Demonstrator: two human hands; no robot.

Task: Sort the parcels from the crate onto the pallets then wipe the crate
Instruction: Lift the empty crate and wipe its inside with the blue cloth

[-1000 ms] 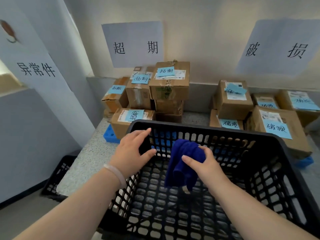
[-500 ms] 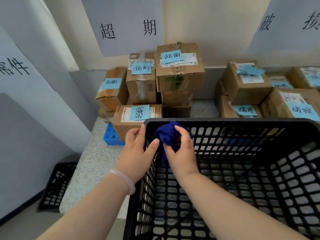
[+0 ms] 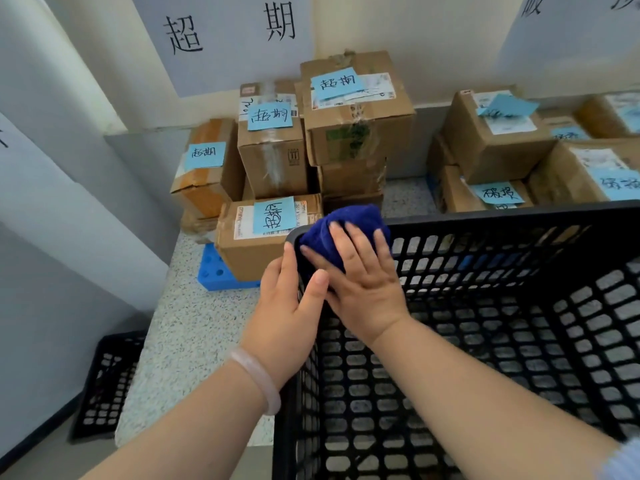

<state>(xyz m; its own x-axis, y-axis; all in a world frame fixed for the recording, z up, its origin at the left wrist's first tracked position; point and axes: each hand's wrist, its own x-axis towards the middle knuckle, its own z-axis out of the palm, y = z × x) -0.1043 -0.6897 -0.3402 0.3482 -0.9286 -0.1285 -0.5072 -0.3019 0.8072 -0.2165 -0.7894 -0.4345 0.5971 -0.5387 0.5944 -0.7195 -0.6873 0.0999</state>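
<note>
The black lattice crate (image 3: 502,220) stands in front of me, with nothing visible inside it. A dark blue cloth (image 3: 346,218) is draped over its far-left corner. My right hand (image 3: 363,282) presses flat on the cloth, fingers straight and spread. My left hand (image 3: 287,313) holds the crate's left wall just below that corner, thumb inside and fingers outside. Cardboard parcels with blue notes (image 3: 273,161) are stacked beyond the crate on a blue pallet (image 3: 214,271). A second group of parcels (image 3: 495,150) lies at the right.
A speckled floor strip runs to the left of the crate. Another black crate (image 3: 104,382) sits lower at the left, beside a grey wall. Paper signs (image 3: 225,36) hang on the wall above each parcel group.
My right hand carried the cloth from the crate's inside up to its far-left corner and flattened on it. My left hand slid along the rim to that corner. My view moved closer.
</note>
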